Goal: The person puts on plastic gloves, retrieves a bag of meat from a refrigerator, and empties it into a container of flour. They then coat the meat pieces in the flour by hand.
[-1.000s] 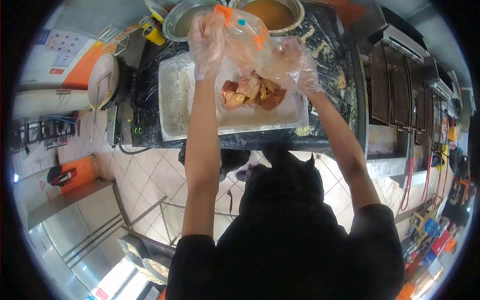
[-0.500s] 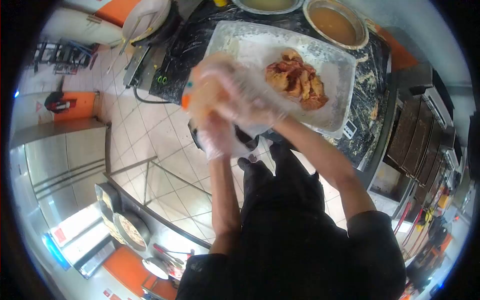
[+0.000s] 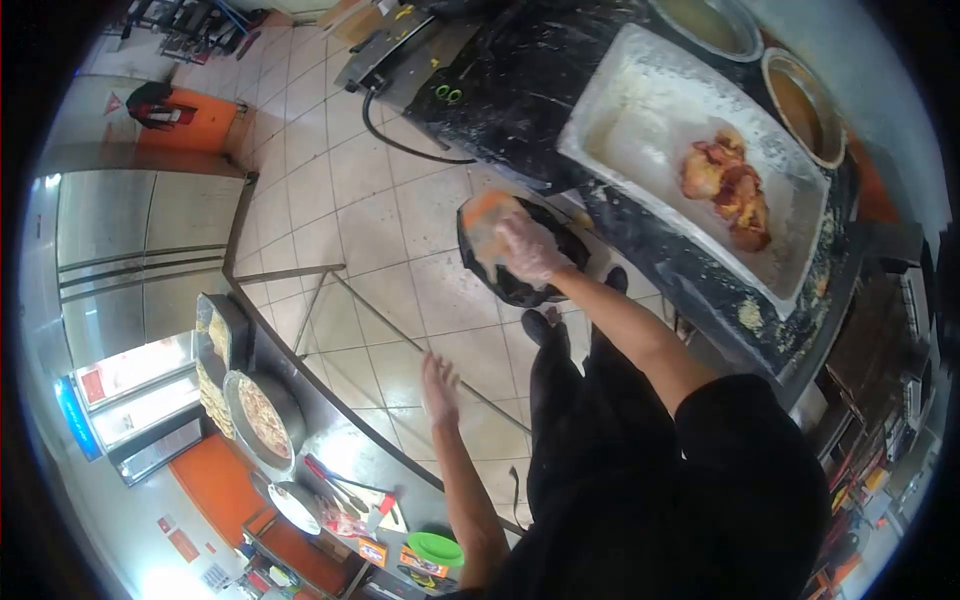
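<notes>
My right hand (image 3: 530, 245), in a clear plastic glove, grips a crumpled plastic bag (image 3: 488, 222) with orange print, blurred by motion. Beneath the bag is a bin with a black liner (image 3: 510, 285) on the floor. My left hand (image 3: 439, 388), also gloved, is held out over the floor with its fingers apart and nothing in it. Reddish marinated meat pieces (image 3: 735, 185) lie in a heap in a large white floured tray (image 3: 640, 95) on the black-covered table.
Two metal bowls of liquid, one pale (image 3: 712, 28) and one brownish (image 3: 800, 105), stand behind the tray. Green-handled scissors (image 3: 448, 93) lie at the table's left. On the lower-left counter are a pot of food (image 3: 262, 415), tongs and a green lid (image 3: 435, 547).
The view has turned left. My right hand has carried the bag away from the tray to over the bin. My left hand has let go of the bag and moved apart.
</notes>
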Action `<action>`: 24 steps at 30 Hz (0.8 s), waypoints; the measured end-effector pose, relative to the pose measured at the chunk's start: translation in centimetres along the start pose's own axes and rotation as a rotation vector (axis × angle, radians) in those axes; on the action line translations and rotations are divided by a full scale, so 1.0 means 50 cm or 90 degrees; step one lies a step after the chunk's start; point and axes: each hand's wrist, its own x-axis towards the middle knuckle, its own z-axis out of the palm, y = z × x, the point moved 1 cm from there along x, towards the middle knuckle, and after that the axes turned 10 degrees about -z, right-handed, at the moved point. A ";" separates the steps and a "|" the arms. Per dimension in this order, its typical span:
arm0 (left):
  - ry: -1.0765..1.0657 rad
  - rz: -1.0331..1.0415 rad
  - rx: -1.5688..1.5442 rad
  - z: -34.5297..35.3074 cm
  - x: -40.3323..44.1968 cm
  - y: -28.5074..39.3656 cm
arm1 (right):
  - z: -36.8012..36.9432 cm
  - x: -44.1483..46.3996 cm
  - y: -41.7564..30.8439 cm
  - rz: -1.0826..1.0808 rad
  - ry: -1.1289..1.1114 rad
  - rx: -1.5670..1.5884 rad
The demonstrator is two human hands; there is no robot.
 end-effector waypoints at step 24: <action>0.084 -0.172 0.176 -0.224 -0.153 -0.363 | 0.505 -0.220 0.378 0.673 -0.454 -0.042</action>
